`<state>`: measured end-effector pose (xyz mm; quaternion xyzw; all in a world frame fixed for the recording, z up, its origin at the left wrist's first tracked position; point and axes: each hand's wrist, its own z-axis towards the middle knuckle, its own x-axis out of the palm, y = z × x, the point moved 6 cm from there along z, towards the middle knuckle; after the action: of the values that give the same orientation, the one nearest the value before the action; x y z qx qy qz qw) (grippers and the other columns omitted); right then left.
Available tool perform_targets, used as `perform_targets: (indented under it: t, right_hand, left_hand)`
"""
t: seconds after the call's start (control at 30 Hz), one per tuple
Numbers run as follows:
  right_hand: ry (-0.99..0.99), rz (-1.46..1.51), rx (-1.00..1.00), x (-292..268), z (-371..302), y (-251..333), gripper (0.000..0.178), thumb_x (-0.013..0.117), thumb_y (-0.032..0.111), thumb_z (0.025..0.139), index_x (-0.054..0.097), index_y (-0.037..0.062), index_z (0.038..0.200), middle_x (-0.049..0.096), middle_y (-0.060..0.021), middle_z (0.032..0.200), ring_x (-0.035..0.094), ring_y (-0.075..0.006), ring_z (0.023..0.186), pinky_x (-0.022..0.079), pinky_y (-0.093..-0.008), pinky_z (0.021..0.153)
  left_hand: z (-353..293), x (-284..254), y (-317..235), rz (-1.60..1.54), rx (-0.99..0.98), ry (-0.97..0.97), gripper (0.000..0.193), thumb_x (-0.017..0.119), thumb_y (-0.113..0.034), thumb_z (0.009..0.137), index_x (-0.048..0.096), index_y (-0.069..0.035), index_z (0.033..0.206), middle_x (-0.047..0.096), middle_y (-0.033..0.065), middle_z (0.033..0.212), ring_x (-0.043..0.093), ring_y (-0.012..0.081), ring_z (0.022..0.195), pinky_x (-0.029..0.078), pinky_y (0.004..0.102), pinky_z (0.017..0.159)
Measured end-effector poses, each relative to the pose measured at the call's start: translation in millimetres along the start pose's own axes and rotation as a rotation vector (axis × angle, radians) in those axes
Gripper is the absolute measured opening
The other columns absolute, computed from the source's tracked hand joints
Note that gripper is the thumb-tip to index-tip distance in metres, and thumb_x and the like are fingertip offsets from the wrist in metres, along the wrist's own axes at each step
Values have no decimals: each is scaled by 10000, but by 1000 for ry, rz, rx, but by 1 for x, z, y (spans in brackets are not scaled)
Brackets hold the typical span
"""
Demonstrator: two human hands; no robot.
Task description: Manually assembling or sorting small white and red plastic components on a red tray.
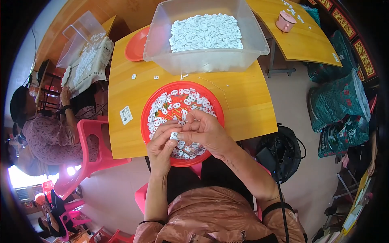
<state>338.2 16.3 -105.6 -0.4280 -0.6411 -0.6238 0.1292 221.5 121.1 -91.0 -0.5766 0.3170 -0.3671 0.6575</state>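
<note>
Over a red round tray [145, 117] my two hands meet. My left hand [161, 145] is closed, pinching a small white oval plastic piece with dark holes [174, 135] between thumb and fingers. My right hand [206, 131] comes in from the right with its fingers drawn together, its thumb tip right beside that piece. Whatever its fingertips grip is hidden or too small to name. Many similar white two-holed pieces [187, 91] lie loose in the tray around and beneath my hands, with some orange-red pattern showing on the tray's bottom.
Behind the tray, a large clear plastic bin [202, 60] holds a heap of white pieces. A red plate [137, 45] sits partly behind it on the yellow table [251, 97]. A pink lidded mug [285, 21] stands on another table. Left, a person [60, 133] works beside a pink chair [93, 141].
</note>
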Motion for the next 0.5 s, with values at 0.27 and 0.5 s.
perform_targets:
  t: [0.27,0.5]
  right_hand:
    - [39,-313,56,4,-1,3,133,662,152,1048,673,20,1052,694,-33,894,599,-57,686,480,-208,609]
    - [139,-218,114,14,-6,4,261,613,231,1086,673,4,970,654,1,814,543,-40,631,413,-207,553]
  left_hand:
    - [-3,2,-1,-37,-24,-154,347,752,-215,967,744,29,1213,674,142,1285,598,262,1267,456,409,1100]
    - [-9,3,1,-92,-37,-126,328,705,-212,1008,737,19,1239,673,139,1276,614,227,1212,463,365,1067]
